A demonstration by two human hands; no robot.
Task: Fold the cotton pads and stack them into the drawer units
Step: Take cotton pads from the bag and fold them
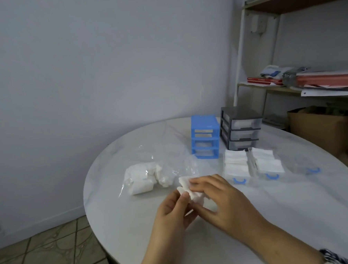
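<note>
Both hands meet over the near middle of the table [123, 216]. The left hand [172, 211] pinches the cotton pad [189, 187] with curled fingers; the right hand [220, 200], palm down, grips its right side.

Left hand [173, 209] and right hand [220, 200] both pinch one white cotton pad [190, 189] just above the round white table [134, 226], pad crumpled between the fingers. Left of the hands lies a clear plastic bag [143, 180] of loose pads; right of them three clear drawers with blue handles sit out, two stacked with folded pads [236, 161], the third drawer [307, 164] looks bare. Behind stand a blue drawer unit [205, 137] with its slots open and a dark grey drawer unit [241, 127] with drawers in.
</note>
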